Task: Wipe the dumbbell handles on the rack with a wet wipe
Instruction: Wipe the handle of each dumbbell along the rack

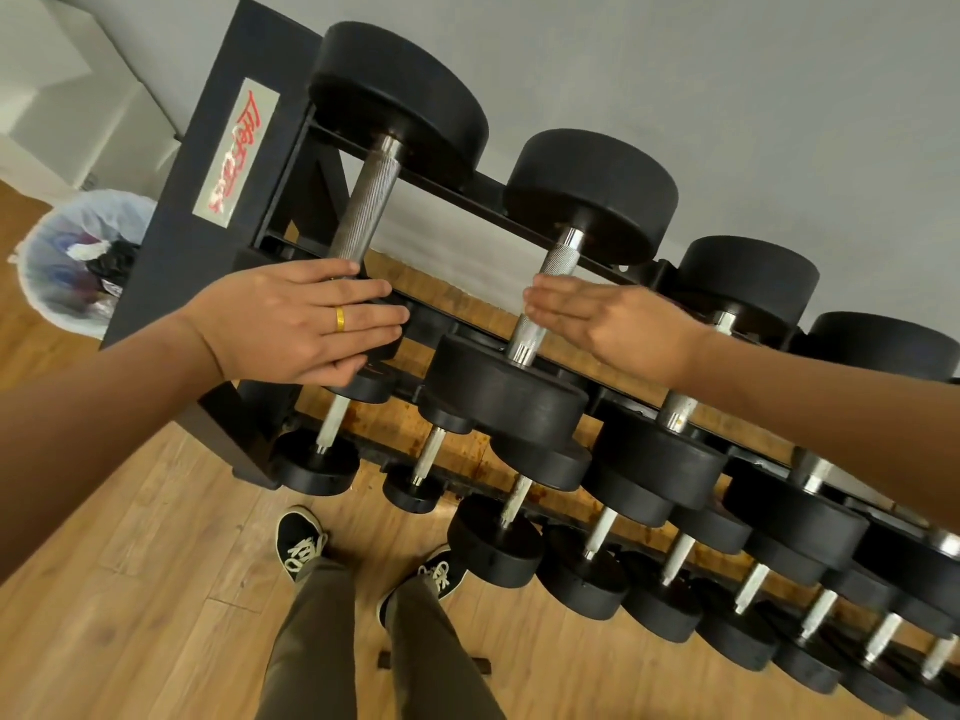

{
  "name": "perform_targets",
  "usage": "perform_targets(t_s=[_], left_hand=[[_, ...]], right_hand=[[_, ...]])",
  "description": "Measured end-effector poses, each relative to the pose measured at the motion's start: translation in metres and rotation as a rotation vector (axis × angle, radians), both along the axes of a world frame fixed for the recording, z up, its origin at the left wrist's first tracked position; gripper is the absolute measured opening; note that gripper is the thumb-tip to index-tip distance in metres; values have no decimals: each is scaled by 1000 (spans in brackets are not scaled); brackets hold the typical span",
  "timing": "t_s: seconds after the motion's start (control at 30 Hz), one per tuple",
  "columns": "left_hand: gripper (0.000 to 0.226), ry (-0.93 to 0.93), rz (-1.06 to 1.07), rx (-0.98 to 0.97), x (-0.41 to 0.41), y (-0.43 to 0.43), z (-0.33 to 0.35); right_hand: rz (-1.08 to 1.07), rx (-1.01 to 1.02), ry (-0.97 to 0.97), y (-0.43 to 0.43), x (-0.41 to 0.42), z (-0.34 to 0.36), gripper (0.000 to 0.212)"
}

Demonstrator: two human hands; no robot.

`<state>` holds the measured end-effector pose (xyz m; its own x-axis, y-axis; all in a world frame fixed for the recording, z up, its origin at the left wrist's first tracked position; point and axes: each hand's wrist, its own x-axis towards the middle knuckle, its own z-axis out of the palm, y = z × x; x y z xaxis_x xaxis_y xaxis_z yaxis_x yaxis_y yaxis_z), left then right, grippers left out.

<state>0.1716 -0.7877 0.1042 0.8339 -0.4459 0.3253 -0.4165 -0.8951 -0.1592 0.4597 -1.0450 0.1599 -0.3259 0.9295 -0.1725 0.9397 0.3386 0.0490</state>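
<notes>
No wipe showed in either hand, so I judged the wiping not yet begun. The left hand (306, 324) lay flat and empty, fingers straight, over the near end of the leftmost top handle (363, 210). The right hand (608, 330), equally flat and empty, crossed the next handle (560, 259) on the rack (171, 226).
</notes>
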Motion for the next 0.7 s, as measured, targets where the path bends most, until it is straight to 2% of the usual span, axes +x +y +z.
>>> perform_targets(t_s=[0.13, 0.2, 0.37, 0.53, 0.6, 0.7], left_hand=[[42, 2, -1, -2, 1, -2, 2], [42, 5, -3, 3, 0, -2, 2], [42, -2, -10, 4, 1, -1, 2], [43, 8, 4, 14, -1, 0, 1], [43, 5, 1, 11, 0, 0, 2], [43, 3, -8, 9, 0, -1, 2]], right_hand=[[173, -120, 59, -6, -10, -11, 61], [191, -119, 38, 2, -2, -3, 64], [-60, 8, 6, 8, 6, 4, 61], [149, -91, 22, -11, -17, -6, 59], [63, -58, 12, -2, -5, 0, 62], [-189, 39, 5, 10, 13, 10, 68]])
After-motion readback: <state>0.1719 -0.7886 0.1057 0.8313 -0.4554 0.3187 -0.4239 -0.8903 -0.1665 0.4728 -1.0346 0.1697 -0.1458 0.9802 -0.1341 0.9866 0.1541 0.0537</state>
